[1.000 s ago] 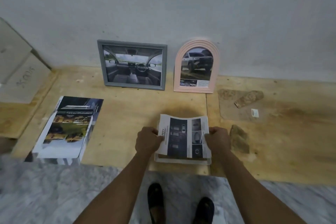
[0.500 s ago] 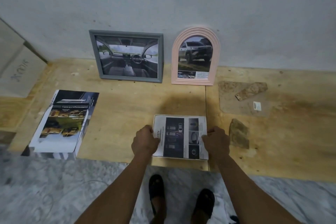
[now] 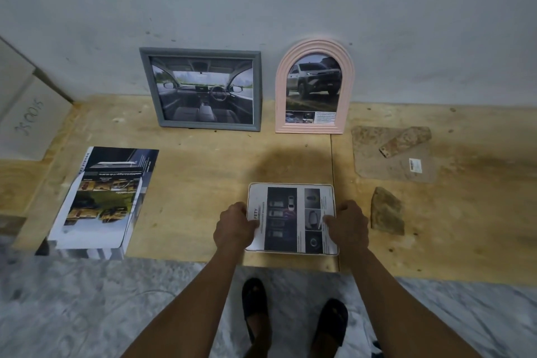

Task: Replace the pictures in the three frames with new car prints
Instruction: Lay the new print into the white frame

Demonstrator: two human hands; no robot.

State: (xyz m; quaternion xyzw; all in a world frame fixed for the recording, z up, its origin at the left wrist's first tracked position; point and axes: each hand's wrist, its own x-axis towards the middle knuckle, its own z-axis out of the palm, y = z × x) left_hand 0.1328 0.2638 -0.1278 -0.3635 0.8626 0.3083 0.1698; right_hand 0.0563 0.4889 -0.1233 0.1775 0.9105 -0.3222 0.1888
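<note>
A small white-rimmed frame (image 3: 292,184) lies flat near the front edge of the plywood board (image 3: 197,183). A new car print (image 3: 290,218) with dark car photos lies on it, filling it. My left hand (image 3: 234,227) holds the print's left edge with curled fingers and the thumb on the paper. My right hand (image 3: 348,225) holds the right edge the same way. A grey rectangular frame (image 3: 200,52) with a car-interior print and a pink arched frame (image 3: 315,45) with a pickup print lean upright against the wall.
A stack of car brochures (image 3: 107,197) lies at the board's left. Two stones (image 3: 388,211) (image 3: 405,141) and a flat sheet (image 3: 392,171) lie at the right. Cardboard boxes (image 3: 26,122) stand at far left. My feet (image 3: 255,299) are on the marble floor below the board's edge.
The print was lifted and bowed above the frame a second ago; both hands have lowered it flat onto the frame and stay at its edges.
</note>
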